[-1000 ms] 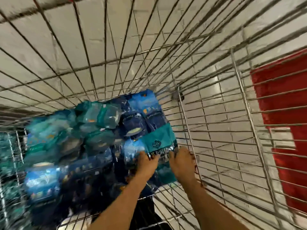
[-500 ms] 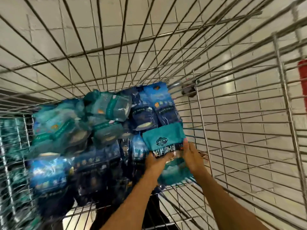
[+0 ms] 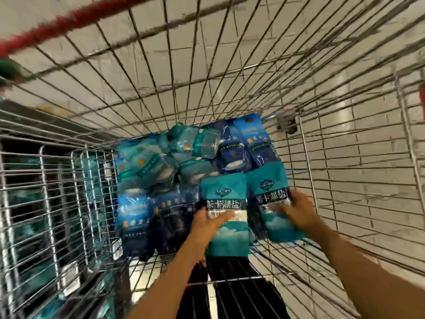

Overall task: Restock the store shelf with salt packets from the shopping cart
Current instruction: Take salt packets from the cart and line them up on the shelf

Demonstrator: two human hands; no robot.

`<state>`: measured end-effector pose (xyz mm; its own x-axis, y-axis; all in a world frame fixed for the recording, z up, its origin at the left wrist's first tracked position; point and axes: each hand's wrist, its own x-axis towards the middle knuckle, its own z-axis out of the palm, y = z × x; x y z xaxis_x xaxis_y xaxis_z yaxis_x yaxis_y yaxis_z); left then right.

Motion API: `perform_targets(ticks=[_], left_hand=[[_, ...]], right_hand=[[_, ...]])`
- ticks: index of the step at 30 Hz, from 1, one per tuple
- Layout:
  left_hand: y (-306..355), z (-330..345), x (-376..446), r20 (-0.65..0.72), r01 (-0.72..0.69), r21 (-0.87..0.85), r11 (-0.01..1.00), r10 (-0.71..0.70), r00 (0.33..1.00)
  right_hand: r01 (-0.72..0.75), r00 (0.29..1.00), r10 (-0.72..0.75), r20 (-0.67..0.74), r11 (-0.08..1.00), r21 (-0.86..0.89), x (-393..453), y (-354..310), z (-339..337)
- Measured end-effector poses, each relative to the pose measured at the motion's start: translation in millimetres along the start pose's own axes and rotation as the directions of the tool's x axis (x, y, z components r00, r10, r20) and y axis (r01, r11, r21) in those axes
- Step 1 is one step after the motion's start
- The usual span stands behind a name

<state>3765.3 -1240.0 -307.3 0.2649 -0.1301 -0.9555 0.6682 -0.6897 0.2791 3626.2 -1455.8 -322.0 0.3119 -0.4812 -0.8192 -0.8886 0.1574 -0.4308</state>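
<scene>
Looking down into a wire shopping cart [image 3: 345, 171]. Left hand [image 3: 208, 223] grips 1 teal salt packet [image 3: 226, 226]; right hand [image 3: 299, 210] grips a 2nd teal salt packet [image 3: 273, 199] beside it, near the cart's right wall. Pile of blue & teal packets [image 3: 174, 171] fills the cart's left-center floor.

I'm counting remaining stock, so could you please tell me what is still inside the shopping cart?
Inside the shopping cart lies a pile of teal and dark blue salt packets. Each hand holds one teal packet above it. Packets lower in the pile are covered, so no count is possible.
</scene>
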Motion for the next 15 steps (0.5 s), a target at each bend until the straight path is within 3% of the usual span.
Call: perform_targets(ticks=[3,7,10,15], left_hand=[[10,-33,-36,-0.016,-0.06,0.001,0.998,0.06,0.998],[28,-84,-83,-0.128,-0.224,-0.041,0.974,0.217,0.968],[42,-122,-139,-0.217,-0.265,-0.147,0.953,0.231,0.949],[41,-182,-235,-0.388,-0.495,-0.35,0.795,0.358,0.849]], right_hand=[[-0.006,0.991,-0.013,0.13,0.989,0.146,-38,-27,-5],[0.038,0.984,-0.077,0.16,0.971,0.236,-96,-81,3],[0.076,0.969,-0.156,0.192,0.927,0.369,-151,-126,16],[0.192,0.909,-0.346,0.232,0.842,0.503,-240,-188,46]])
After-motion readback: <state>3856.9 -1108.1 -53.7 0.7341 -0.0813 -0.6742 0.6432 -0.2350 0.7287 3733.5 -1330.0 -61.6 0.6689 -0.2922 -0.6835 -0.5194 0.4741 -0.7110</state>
